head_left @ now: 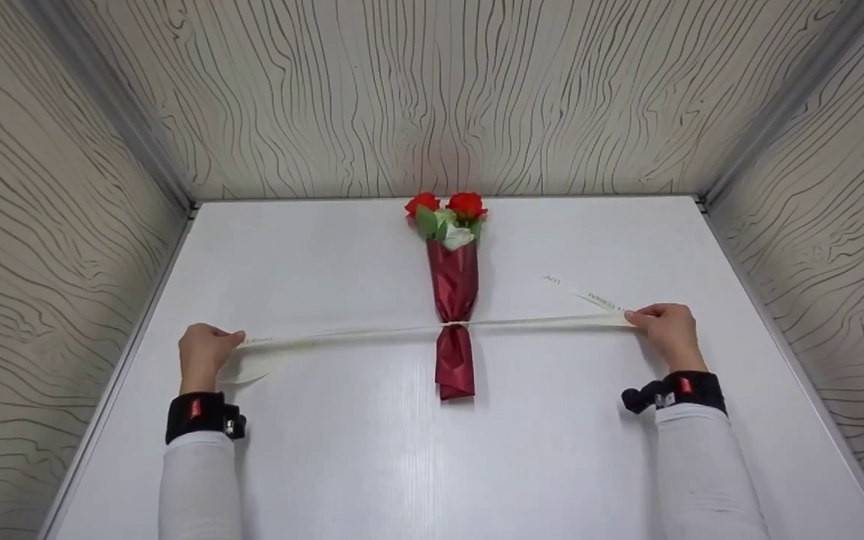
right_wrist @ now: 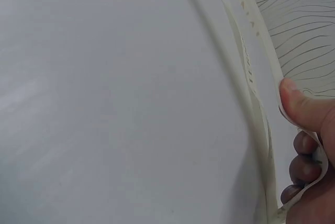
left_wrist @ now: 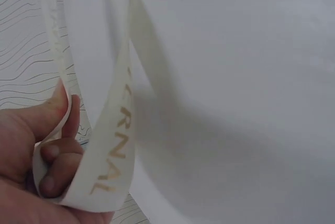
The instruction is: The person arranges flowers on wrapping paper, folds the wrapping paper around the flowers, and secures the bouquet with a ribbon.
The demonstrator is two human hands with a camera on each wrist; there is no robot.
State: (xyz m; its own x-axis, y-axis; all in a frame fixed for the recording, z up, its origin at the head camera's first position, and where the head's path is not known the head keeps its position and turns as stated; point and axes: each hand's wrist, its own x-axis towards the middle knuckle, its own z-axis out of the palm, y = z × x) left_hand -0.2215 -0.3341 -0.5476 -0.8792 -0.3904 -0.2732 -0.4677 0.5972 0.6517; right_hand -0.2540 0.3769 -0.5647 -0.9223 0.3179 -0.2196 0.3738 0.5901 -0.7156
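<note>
A bouquet in dark red wrapping paper [head_left: 456, 281] lies mid-table, its red and white flowers [head_left: 466, 205] towards the back wall. A cream ribbon [head_left: 372, 332] with gold lettering crosses its narrow waist, where a small knot or crossing shows. My left hand [head_left: 208, 351] pinches the ribbon on the left; in the left wrist view a lettered loop [left_wrist: 112, 166] hangs below the curled fingers. On the right, my right hand [head_left: 668, 330] grips the other length between thumb and fingers. The ribbon is stretched nearly straight between both hands. Its loose right tail [head_left: 589, 296] trails towards the back.
The white table [head_left: 327, 465] is bordered by wood-grain patterned panels [head_left: 432, 90] at the back and both sides. Grey metal posts [head_left: 117, 112] stand in the back corners. Each wrist wears a black strap with a small camera [head_left: 235, 421].
</note>
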